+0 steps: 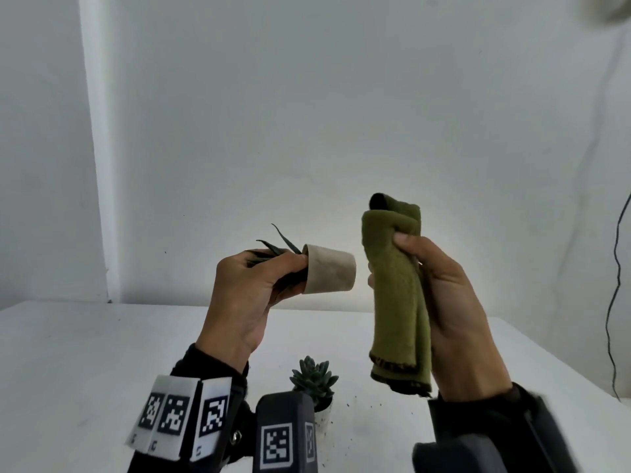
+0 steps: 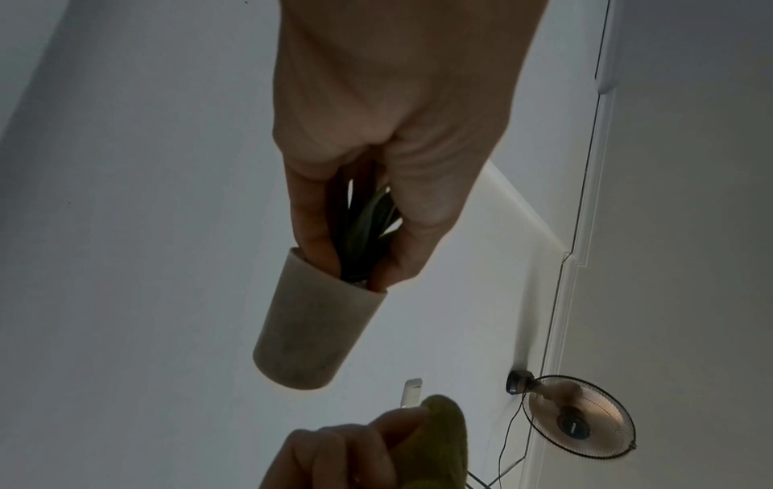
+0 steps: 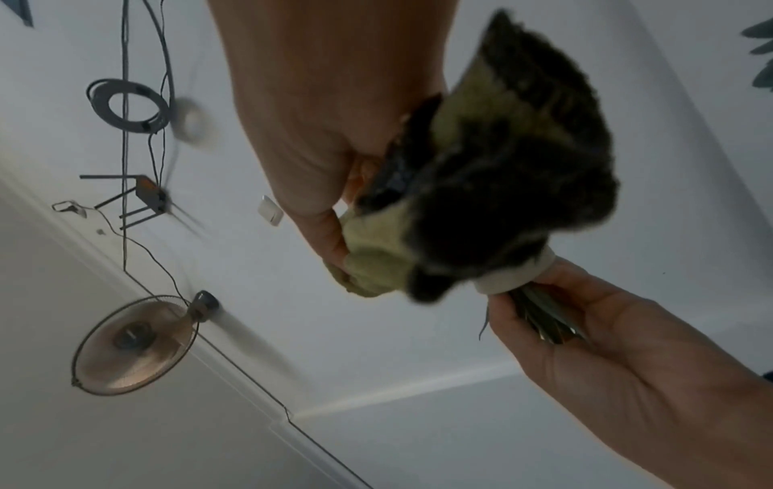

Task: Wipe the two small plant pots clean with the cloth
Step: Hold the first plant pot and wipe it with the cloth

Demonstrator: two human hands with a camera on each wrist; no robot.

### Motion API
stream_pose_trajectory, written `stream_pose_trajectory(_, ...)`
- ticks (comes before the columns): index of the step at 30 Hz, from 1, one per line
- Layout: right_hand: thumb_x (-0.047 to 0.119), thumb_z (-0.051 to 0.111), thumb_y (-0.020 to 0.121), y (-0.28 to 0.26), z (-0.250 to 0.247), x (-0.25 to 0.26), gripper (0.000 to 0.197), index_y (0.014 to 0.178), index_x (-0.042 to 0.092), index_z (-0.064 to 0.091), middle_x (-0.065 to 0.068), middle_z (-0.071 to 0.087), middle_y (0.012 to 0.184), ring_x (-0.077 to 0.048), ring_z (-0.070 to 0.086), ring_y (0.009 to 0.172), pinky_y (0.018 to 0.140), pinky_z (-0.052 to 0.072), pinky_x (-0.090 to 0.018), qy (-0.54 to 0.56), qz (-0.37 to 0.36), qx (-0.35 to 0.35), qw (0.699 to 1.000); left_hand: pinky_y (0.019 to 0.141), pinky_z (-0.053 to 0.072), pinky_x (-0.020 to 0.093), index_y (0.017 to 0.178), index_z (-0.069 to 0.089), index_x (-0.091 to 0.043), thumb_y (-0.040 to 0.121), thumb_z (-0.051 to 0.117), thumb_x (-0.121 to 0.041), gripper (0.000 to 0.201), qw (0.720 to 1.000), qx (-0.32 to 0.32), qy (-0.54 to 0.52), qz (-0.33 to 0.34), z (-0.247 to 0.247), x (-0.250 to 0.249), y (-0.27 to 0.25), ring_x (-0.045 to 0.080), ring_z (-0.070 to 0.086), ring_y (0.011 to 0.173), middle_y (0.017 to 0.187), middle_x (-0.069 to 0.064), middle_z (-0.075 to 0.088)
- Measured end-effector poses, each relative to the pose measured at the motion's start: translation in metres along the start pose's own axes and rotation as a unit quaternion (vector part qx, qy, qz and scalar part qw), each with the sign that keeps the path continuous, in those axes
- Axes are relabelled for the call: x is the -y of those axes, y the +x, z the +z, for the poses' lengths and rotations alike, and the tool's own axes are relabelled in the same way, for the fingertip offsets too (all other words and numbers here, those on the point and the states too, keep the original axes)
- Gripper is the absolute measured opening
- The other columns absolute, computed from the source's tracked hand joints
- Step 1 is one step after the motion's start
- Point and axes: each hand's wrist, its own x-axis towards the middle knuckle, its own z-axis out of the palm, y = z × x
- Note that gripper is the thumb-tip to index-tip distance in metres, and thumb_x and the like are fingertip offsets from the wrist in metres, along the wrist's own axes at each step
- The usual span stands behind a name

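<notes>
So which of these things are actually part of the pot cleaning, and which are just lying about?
Part of the job:
- beige pot, held tipped sideways in the left hand
- green cloth, gripped by the right hand
- succulent pot, standing on the table

Just lying about:
- fan
- cable coil
- soil crumbs on the table

Head view downward; wrist views upward, close

At frame centre we see a matt, stone-like beige pot [image 1: 329, 273] with faint grey smudges. To its right our fleecy olive cloth [image 1: 397, 295] looks soft and napped. Below, the white table [image 1: 85, 353] looks smooth and matt.
</notes>
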Motion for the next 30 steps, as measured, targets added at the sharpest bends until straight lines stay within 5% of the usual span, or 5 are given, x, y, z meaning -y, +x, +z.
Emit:
stream_pose_trajectory(7, 0.03, 0.053, 0.077, 0.004, -0.003, 0.001, 0.036, 0.099, 0.003, 0.06, -0.015, 0.068, 0.074, -0.023, 0.064, 0.057, 0.053, 0.053, -0.028, 0.074, 0.047, 0.059, 0.994, 0.059, 0.06, 0.029, 0.07, 0.066, 0.004, 0.077, 0.066, 0.009, 0.009, 1.0, 0.002, 0.003, -0.012, 0.0, -0.001, -0.001, 0.02, 0.066, 0.055, 0.062, 0.011, 0.067)
stream_pose_trajectory(13, 0.032, 0.05, 0.077, 0.01, -0.007, 0.0, 0.025, 0.077, 0.008, 0.052, -0.01, 0.05, 0.057, -0.02, 0.045, 0.039, 0.04, 0.039, -0.02, 0.076, 0.086, 0.028, 0.993, 0.061, 0.06, 0.03, 0.07, 0.065, 0.003, 0.077, 0.067, 0.008, 0.008, 1.0, -0.026, 0.0, -0.01, -0.007, -0.002, 0.003, 0.017, 0.065, 0.054, 0.06, 0.008, 0.067)
stream_pose_trajectory(19, 0.016, 0.044, 0.064, 0.015, -0.02, 0.0, 0.028, 0.089, 0.003, 0.047, -0.013, 0.045, 0.071, -0.024, 0.046, 0.055, 0.052, 0.042, -0.028, 0.034, 0.134, 0.025, 0.99, 0.06, 0.06, 0.029, 0.069, 0.065, 0.001, 0.077, 0.066, 0.007, 0.01, 0.999, -0.031, -0.002, -0.005, -0.008, -0.002, 0.005, 0.015, 0.065, 0.053, 0.057, 0.007, 0.066)
stream_pose_trajectory(24, 0.0, 0.064, 0.06, 0.019, -0.023, -0.003, 0.034, 0.092, -0.008, 0.059, -0.015, 0.061, 0.074, -0.023, 0.063, 0.058, 0.055, 0.057, -0.03, -0.047, 0.086, 0.007, 0.995, 0.057, 0.059, 0.027, 0.069, 0.064, 0.001, 0.077, 0.067, 0.008, 0.01, 1.0, -0.029, 0.0, -0.01, -0.007, -0.001, 0.004, 0.016, 0.065, 0.053, 0.057, 0.007, 0.067)
stream_pose_trajectory(30, 0.006, 0.08, 0.045, 0.015, -0.021, -0.006, 0.054, 0.096, -0.005, 0.066, -0.013, 0.072, 0.074, -0.023, 0.07, 0.059, 0.049, 0.053, -0.027, -0.158, -0.005, -0.097, 0.983, 0.057, 0.059, 0.028, 0.07, 0.065, 0.001, 0.077, 0.067, 0.007, 0.01, 1.0, -0.027, -0.001, -0.011, -0.008, 0.0, 0.005, 0.016, 0.066, 0.054, 0.058, 0.007, 0.067)
